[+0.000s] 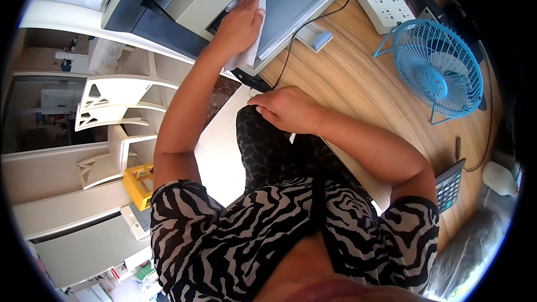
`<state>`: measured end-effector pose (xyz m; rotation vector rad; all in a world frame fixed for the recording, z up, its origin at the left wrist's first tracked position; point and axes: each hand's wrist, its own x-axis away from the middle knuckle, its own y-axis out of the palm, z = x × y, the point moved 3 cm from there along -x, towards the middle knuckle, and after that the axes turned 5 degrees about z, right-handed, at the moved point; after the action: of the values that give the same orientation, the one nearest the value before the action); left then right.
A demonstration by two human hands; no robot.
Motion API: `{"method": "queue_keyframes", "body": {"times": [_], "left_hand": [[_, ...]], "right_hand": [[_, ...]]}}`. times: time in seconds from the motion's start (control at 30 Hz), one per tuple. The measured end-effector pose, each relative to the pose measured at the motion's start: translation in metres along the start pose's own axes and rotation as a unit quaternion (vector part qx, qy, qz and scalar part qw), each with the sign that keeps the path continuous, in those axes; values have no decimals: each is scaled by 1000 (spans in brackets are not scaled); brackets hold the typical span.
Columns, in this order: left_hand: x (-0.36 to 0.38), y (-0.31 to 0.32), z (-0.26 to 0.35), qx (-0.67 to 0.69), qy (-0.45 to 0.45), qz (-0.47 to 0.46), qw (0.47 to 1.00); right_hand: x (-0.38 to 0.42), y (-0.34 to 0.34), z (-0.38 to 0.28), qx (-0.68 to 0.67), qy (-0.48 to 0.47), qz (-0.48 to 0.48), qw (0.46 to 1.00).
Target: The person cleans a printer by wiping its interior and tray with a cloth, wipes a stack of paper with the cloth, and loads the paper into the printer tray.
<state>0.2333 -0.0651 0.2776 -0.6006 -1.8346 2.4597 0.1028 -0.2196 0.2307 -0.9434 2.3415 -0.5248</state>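
Observation:
My left hand (pixel 239 27) is closed over a crumpled white cloth (pixel 250 56), pressing it against the inner left side of a printer's paper tray (pixel 305 5). Part of the cloth hangs over the tray's near edge. The grey and dark printer (pixel 193 0) stands at the top of the head view. My right hand (pixel 291 109) is by the table's near edge, above my knee, with fingers curled and the thumb close to them. Whatever may be inside those fingers is hidden. A black cable (pixel 290 50) runs along the table just beyond this hand.
On the wooden table (pixel 358 78) stand a blue wire fan (pixel 436 72), a white power strip (pixel 380 0) and a calculator (pixel 449 186). A plastic-wrapped item (pixel 470 246) sits at lower right. Cream shelves (pixel 112 100) and a yellow crate (pixel 138 185) are at left.

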Motion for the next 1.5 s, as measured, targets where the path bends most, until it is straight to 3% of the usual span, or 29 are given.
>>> {"method": "queue_keyframes", "body": {"times": [0.37,0.73,1.03,1.23,1.37,1.47,1.5], "left_hand": [[-107,54,16,5,-21,-23,1000],[-17,10,34,64,65,-71,993],[-94,47,65,110,139,-24,984],[-144,70,74,91,102,-41,990],[-128,71,83,70,217,-17,974],[-111,59,88,81,282,-51,955],[-112,58,83,89,240,-52,965]], "right_hand": [[0,0,3,-2,8,-1,1000],[1,-3,0,-7,16,1,1000],[3,-1,3,1,11,-4,1000],[2,1,6,-13,13,4,1000],[1,-3,5,-35,16,12,999],[1,-1,7,-28,9,18,999],[1,2,8,-24,4,18,1000]]}}
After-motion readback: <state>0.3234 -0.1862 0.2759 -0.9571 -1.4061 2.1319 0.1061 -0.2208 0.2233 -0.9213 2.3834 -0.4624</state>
